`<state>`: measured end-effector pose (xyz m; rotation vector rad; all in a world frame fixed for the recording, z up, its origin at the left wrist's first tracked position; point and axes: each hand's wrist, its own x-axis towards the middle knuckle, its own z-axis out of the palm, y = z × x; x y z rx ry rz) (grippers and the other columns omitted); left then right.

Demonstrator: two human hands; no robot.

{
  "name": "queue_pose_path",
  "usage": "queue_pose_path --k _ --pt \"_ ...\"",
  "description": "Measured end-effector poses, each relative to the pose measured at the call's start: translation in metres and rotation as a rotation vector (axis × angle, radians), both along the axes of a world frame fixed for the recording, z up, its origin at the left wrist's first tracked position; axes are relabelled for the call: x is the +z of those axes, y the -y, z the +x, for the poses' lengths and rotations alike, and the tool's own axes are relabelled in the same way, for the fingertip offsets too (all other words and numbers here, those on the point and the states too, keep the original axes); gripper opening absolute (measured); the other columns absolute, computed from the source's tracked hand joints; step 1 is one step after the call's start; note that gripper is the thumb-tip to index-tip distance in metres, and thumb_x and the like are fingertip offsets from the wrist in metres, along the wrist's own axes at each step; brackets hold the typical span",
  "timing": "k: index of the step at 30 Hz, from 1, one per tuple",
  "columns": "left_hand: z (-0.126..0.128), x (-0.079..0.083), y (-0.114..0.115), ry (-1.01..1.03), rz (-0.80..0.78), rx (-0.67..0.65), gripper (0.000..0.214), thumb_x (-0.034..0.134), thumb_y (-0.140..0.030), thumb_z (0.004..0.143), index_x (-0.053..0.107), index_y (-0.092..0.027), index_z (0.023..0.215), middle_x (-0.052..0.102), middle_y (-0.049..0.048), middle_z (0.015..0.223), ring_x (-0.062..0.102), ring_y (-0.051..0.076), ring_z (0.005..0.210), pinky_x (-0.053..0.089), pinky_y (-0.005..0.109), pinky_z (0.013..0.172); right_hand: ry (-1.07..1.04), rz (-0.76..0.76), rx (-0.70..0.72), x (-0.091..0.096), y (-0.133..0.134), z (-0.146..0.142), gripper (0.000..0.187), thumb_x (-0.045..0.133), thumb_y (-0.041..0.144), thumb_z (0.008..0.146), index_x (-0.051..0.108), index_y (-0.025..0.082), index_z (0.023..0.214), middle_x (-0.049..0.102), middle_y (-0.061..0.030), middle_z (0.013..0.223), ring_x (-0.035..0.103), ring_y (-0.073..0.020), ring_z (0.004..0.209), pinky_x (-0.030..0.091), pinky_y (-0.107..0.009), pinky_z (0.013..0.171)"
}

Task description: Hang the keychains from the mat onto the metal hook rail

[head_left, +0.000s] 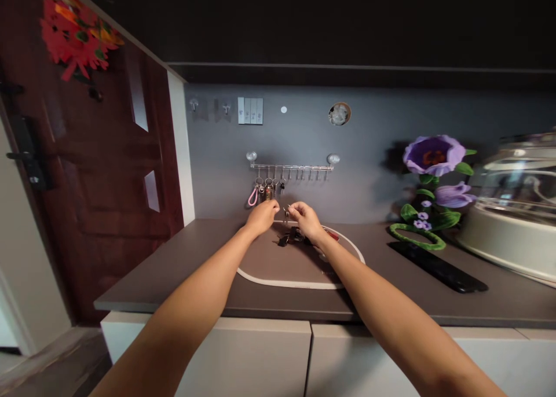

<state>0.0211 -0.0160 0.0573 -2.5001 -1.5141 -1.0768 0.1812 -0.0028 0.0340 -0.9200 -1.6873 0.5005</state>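
Observation:
Between the thumb and fingers of my right hand is a small bunch of keys, held up just above the mat. My left hand is closed just left of it, fingertips pinched; whatever is between them is too small to make out. Behind the hands a clear hook rail is fixed to the wall. Several key rings hang from its left hooks, one with a pink strap loop and another with a brown fob. A dark key fob lies on the mat, with more dark items partly covered by my right hand.
Right of the mat, a black remote-like object lies before a purple flower ornament. A white appliance with a clear dome stands at far right. A dark cabinet overhangs the counter; a red door is left.

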Motion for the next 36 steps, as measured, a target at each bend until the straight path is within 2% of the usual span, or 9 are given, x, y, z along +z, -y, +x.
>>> queue_pose_path --k 4,8,15,19,28,36 --pt "-0.007 -0.001 -0.002 -0.073 0.007 0.03 0.019 0.039 -0.023 0.084 0.057 -0.019 0.092 0.06 0.0068 0.099 0.054 0.017 0.09 0.038 0.025 0.076 -0.172 -0.066 0.029 0.008 0.0 -0.003 0.022 0.051 0.038 0.071 0.049 0.017 0.076 0.055 0.0005 0.071 0.052 -0.0103 0.067 0.045 -0.024 0.066" --pt "-0.01 -0.003 -0.003 -0.13 -0.002 0.052 0.02 0.039 -0.025 0.084 0.057 -0.021 0.093 0.062 0.0066 0.097 0.056 0.017 0.087 0.038 0.025 0.072 -0.304 -0.118 -0.012 0.024 0.001 -0.007 0.021 0.051 0.038 0.071 0.047 0.018 0.075 0.056 -0.0003 0.075 0.055 -0.0109 0.066 0.047 -0.026 0.064" --pt "-0.01 -0.006 -0.004 -0.189 -0.039 0.051 0.021 0.039 -0.025 0.084 0.059 -0.02 0.086 0.063 0.0072 0.092 0.056 0.016 0.084 0.036 0.023 0.068 -0.467 -0.212 0.022 0.061 -0.008 -0.011 0.003 0.046 0.02 0.076 0.045 0.018 0.075 0.054 0.0004 0.066 0.057 -0.0109 0.057 0.048 -0.026 0.057" --pt "-0.008 -0.008 -0.006 -0.222 -0.031 0.048 0.024 0.037 -0.028 0.085 0.06 -0.019 0.085 0.063 0.0074 0.091 0.056 0.016 0.084 0.036 0.023 0.068 -0.528 -0.25 0.015 0.075 -0.019 -0.015 0.008 0.042 0.01 0.078 0.044 0.016 0.074 0.053 0.0017 0.062 0.055 -0.0086 0.05 0.048 -0.025 0.054" --pt "-0.008 -0.011 -0.007 -0.244 -0.017 0.023 0.024 0.038 -0.026 0.084 0.061 -0.019 0.085 0.064 0.007 0.09 0.057 0.017 0.082 0.035 0.024 0.066 -0.62 -0.324 -0.027 0.086 -0.041 -0.023 0.014 0.037 0.006 0.079 0.045 0.014 0.072 0.053 0.0013 0.055 0.054 -0.0081 0.046 0.048 -0.022 0.048" --pt "-0.009 -0.011 -0.007 -0.236 -0.009 0.023 0.024 0.038 -0.027 0.084 0.061 -0.019 0.084 0.065 0.007 0.088 0.057 0.017 0.08 0.034 0.023 0.063 -0.614 -0.36 -0.041 0.089 -0.043 -0.026 0.013 0.038 0.007 0.081 0.047 0.013 0.072 0.054 0.0003 0.054 0.055 -0.0085 0.047 0.049 -0.023 0.049"
